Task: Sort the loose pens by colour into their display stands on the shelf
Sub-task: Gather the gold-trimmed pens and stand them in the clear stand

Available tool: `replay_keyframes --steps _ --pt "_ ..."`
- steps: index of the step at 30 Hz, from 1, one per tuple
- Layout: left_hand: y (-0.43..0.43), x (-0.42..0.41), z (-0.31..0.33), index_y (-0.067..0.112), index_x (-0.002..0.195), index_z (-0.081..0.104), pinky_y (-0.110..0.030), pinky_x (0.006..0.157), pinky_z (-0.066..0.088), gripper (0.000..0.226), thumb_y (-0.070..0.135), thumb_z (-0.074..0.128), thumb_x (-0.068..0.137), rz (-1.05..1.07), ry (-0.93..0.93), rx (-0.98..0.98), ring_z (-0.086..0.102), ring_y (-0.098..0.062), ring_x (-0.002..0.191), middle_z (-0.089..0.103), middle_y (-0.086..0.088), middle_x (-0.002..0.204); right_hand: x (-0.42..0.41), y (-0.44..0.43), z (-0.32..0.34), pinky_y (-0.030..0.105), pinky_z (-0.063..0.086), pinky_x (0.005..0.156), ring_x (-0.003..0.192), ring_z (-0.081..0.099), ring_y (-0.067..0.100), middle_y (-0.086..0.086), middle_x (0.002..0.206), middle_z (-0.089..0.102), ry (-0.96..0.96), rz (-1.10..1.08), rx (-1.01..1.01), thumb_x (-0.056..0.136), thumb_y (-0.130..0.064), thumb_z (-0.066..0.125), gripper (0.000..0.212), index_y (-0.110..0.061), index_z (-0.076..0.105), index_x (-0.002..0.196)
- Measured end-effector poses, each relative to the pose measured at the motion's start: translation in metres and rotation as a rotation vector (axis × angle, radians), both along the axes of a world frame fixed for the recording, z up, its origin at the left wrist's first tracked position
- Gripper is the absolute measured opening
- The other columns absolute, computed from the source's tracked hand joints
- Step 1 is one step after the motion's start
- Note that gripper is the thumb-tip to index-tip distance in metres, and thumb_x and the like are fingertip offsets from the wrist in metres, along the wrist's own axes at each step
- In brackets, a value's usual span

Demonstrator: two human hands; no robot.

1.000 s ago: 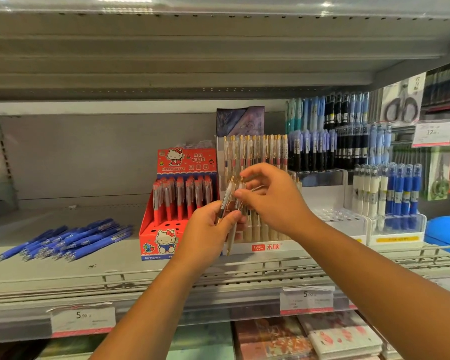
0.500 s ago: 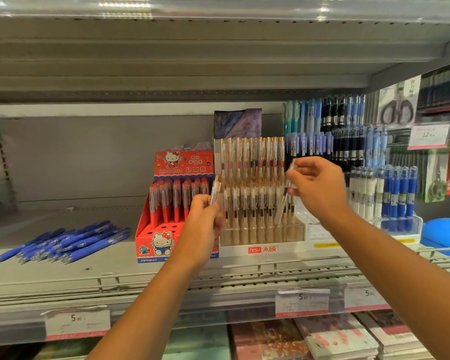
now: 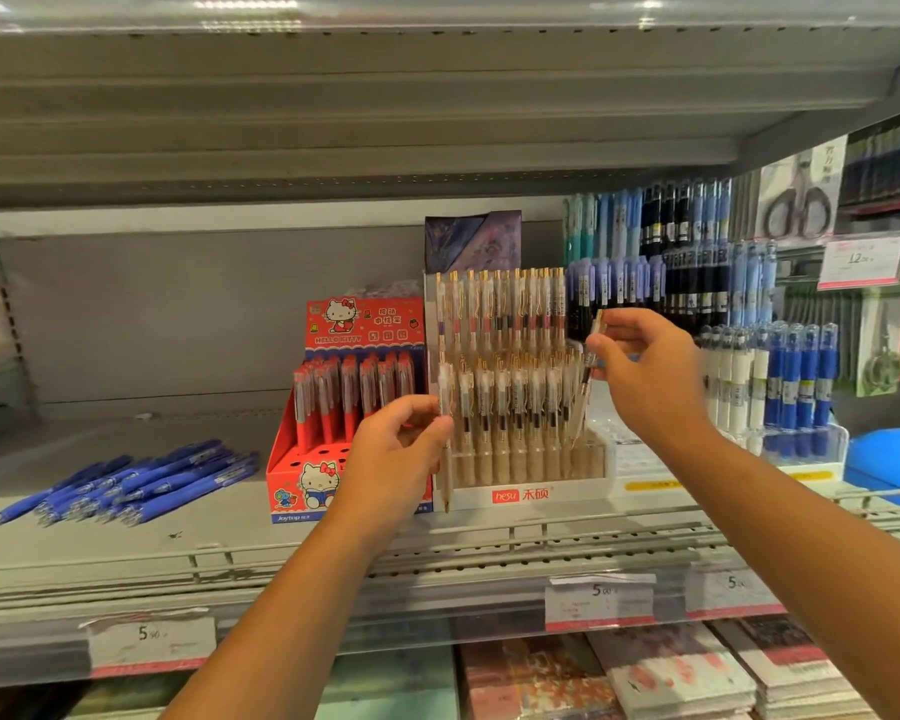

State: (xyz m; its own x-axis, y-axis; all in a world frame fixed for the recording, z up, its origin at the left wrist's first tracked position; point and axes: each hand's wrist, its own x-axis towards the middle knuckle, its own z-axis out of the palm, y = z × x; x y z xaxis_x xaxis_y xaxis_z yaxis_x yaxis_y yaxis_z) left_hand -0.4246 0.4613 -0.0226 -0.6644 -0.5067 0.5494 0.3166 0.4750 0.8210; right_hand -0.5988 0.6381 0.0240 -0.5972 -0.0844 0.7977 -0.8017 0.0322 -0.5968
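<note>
left hand [image 3: 396, 449] and right hand [image 3: 645, 371] each pinch a seemingly light, stiff, slick pen [image 3: 584, 387] by its barrel, flanking the stand [image 3: 520, 493] near the shelf's [image 3: 230, 543] front edge.

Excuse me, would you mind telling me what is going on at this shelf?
A person is sorting pens into display stands. The right hand pinches a clear gold-trimmed pen at the right end of the white stand, tip down. The left hand grips a second clear pen at the stand's left front edge. A pile of loose blue pens lies on the shelf, left of the red stand.
</note>
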Motion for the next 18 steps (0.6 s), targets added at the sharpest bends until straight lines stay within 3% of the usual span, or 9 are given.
replay_keyframes --steps 4,11,18 --pt "-0.001 -0.002 -0.001 0.024 0.110 0.071 -0.033 0.077 0.061 0.019 0.018 0.067 0.092 0.012 -0.012 0.038 0.070 -0.010 0.091 0.075 0.009 0.094 -0.001 0.000 0.001 0.042 0.060 0.079 0.088 0.065 0.012 -0.013 0.091 0.062 0.020 -0.005 -0.012 0.091 -0.012 0.068 0.022 -0.011 0.066 0.113" --pt "-0.001 -0.001 -0.002 0.022 0.115 0.073 -0.038 0.080 0.061 0.027 0.020 0.072 0.089 0.030 -0.057 0.016 0.072 -0.009 0.092 0.076 0.009 0.098 -0.001 -0.008 -0.020 0.039 0.059 0.081 0.086 0.062 0.005 -0.009 0.091 0.064 0.071 0.004 0.207 0.088 -0.016 0.070 0.024 -0.012 0.067 0.112" --pt "0.006 0.003 -0.002 0.036 0.097 0.074 -0.022 0.068 0.059 0.023 0.015 0.073 0.087 0.028 -0.029 -0.033 0.073 -0.006 0.083 0.076 0.014 0.087 -0.009 -0.010 -0.022 0.033 0.057 0.079 0.083 0.060 0.004 -0.011 0.087 0.061 -0.005 0.038 0.241 0.089 -0.019 0.069 0.020 -0.016 0.062 0.108"
